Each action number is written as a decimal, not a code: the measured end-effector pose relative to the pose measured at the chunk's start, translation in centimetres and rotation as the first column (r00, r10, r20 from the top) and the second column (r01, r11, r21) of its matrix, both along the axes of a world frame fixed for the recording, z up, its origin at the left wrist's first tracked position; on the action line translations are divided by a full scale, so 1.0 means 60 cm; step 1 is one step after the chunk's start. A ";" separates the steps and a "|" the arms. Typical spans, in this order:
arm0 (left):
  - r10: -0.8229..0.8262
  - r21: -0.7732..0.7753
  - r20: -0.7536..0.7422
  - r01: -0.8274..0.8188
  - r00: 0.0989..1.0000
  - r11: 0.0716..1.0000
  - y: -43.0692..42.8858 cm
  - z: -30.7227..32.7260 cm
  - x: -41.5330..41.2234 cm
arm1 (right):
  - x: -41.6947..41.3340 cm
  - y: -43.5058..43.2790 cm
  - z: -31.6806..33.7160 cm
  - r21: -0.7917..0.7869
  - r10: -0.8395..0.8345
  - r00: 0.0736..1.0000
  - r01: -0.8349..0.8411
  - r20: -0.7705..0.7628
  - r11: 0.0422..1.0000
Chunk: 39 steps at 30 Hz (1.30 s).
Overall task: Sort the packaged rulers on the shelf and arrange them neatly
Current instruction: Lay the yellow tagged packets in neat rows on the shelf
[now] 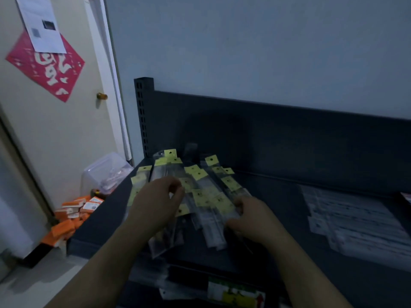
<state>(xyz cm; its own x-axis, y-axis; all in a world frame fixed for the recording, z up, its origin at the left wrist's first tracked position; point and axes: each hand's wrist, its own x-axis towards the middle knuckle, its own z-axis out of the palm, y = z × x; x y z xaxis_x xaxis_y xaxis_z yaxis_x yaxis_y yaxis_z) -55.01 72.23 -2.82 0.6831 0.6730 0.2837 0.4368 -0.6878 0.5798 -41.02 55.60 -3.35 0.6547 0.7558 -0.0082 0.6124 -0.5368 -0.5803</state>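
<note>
A loose heap of packaged rulers [200, 190] in clear sleeves with yellow header tags lies fanned out on the left part of a dark shelf [106, 223]. My left hand [155, 205] lies over the heap's left side, fingers curled, thumb and fingertips pinching at a sleeve near a yellow tag. At the heap's right side, the curled fingers of my right hand [251, 216] grip the edge of several sleeves. The lower ends of the packs stick out toward the shelf's front edge.
A neat stack of white packaged items [355, 218] lies on the shelf's right. The shelf has a dark back panel [289, 134] and a perforated upright [143, 116]. Left of it: a door, a clear plastic bin [104, 172], orange boxes [73, 216] on the floor.
</note>
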 end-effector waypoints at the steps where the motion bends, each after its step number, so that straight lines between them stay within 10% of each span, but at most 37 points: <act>1: -0.011 -0.017 -0.001 0.011 1.000 1.000 0.004 -0.002 0.001 | 0.006 0.001 -0.004 -0.012 -0.033 0.999 0.033 0.002 0.999; 11: -0.200 -0.119 0.100 0.212 0.975 0.970 0.014 -0.016 0.021 | 0.006 0.009 0.000 0.279 -0.158 0.905 0.282 -0.396 0.918; 18: -0.197 -0.099 0.092 0.206 0.976 0.973 0.017 -0.016 0.021 | -0.009 0.034 -0.014 -0.069 -0.144 0.987 0.148 0.065 0.987; 28: -0.143 -0.144 0.071 0.152 0.987 0.978 0.010 -0.008 0.020 | 0.011 0.034 -0.007 -0.067 -0.152 0.988 0.150 -0.030 0.986; 35: -0.114 -0.504 0.233 0.220 0.966 0.835 -0.027 0.004 0.069 | 0.000 0.037 0.006 0.318 0.107 0.832 0.087 -0.544 0.944; 39: 0.081 -0.692 0.384 0.229 0.920 0.684 -0.017 -0.001 0.082 | 0.033 0.037 -0.001 0.222 -0.091 0.980 0.130 -0.178 0.966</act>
<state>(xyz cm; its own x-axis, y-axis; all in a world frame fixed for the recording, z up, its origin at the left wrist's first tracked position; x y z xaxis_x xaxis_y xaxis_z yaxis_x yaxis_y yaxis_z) -50.09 71.24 -2.85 0.6921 0.7212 -0.0305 0.0596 -0.0149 0.9981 -39.04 57.84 -3.38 0.7384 0.6730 0.0429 0.4419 -0.4349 -0.7846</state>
